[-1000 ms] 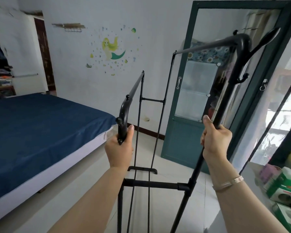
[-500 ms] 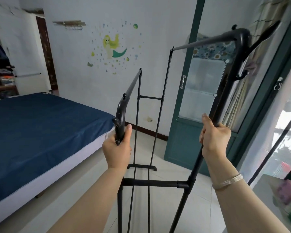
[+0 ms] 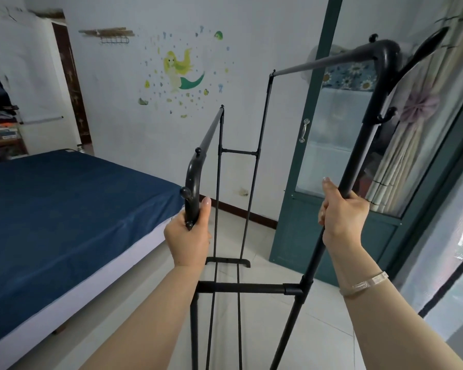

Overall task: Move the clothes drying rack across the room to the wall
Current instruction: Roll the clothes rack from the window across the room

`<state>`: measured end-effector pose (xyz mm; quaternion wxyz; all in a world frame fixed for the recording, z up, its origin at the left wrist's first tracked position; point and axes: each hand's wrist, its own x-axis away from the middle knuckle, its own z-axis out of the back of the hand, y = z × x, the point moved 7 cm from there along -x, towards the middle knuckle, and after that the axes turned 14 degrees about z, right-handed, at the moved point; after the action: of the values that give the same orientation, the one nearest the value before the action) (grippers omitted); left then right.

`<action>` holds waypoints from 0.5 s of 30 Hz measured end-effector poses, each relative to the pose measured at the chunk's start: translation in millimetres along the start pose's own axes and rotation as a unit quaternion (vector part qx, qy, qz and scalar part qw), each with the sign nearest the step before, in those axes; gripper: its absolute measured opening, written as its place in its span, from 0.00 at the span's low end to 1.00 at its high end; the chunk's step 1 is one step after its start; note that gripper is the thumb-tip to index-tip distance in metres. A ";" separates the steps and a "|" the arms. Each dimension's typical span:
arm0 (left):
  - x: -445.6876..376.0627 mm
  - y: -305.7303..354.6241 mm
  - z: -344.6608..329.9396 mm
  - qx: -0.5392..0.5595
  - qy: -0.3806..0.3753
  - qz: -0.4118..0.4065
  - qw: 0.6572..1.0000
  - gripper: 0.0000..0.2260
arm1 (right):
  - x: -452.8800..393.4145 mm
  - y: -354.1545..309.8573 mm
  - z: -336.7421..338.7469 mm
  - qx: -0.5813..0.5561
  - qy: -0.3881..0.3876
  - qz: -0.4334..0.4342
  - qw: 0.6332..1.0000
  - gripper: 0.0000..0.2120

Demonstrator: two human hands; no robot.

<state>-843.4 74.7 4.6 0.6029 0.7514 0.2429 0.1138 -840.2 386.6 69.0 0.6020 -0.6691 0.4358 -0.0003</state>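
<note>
The black metal clothes drying rack stands in front of me on the tiled floor, empty of clothes, its two top rails running away toward the white wall. My left hand is closed around the curved near end of the lower left rail. My right hand grips the taller right upright, below its bent top corner. The rack's far foot rests on the floor a short way from the wall's baseboard.
A bed with a blue cover fills the left side, close to the rack. A dark green glazed door stands at the right, with curtains behind it. A mermaid sticker decorates the wall. Pale floor tiles lie underfoot.
The rack and both hands have advanced toward the white wall; the door and wall look nearer. The boxes seen at the lower right a second ago have left the view.
</note>
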 end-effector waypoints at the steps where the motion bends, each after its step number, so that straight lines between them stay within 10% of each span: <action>1: -4.4 -1.1 -2.5 0.004 -0.002 0.000 1.000 0.19 | -2.9 3.0 -3.1 0.000 0.001 0.001 1.000 0.20; 15: -43.4 -23.3 -87.6 0.000 0.031 -0.023 0.999 0.19 | -95.8 65.8 -8.3 -0.013 -0.022 -0.006 1.000 0.22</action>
<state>-926.5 131.0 9.1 0.5975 0.7418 0.2784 0.1232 -942.3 442.7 68.4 0.6023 -0.6796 0.4185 0.0162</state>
